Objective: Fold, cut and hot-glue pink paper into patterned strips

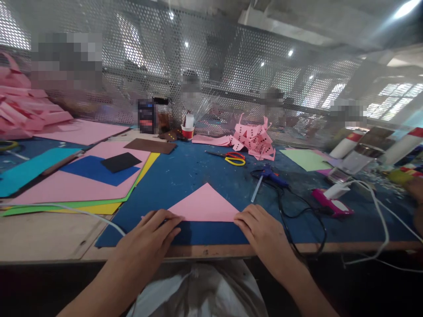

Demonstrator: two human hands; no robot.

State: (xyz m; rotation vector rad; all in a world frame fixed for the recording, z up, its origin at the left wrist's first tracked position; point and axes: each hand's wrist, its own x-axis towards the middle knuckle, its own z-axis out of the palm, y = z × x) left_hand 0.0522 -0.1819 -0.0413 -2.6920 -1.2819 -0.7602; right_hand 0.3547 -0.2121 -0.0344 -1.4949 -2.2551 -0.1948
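A pink sheet of paper (pixel 206 206), folded into a triangle with its point facing away from me, lies on the blue table surface (pixel 211 233). At its left corner, the fingers of my left hand (pixel 155 231) are pressed together on the paper. My right hand (pixel 259 226) pinches the right corner in the same way. Both hands hide the corner tips. Beyond the paper are scissors (pixel 235 159) with red and yellow handles, and a blue glue gun (pixel 274 177) with a glue stick poking out.
Coloured sheets (pixel 82 189) are stacked at left, beside a heap of pink paper strips (pixel 29 108). A pink paper cutout pile (pixel 253 138) and a paper cup (pixel 187 132) stand near the mesh screen (pixel 224 79). Black cable (pixel 299 215) and a magenta power strip (pixel 332 203) lie at right.
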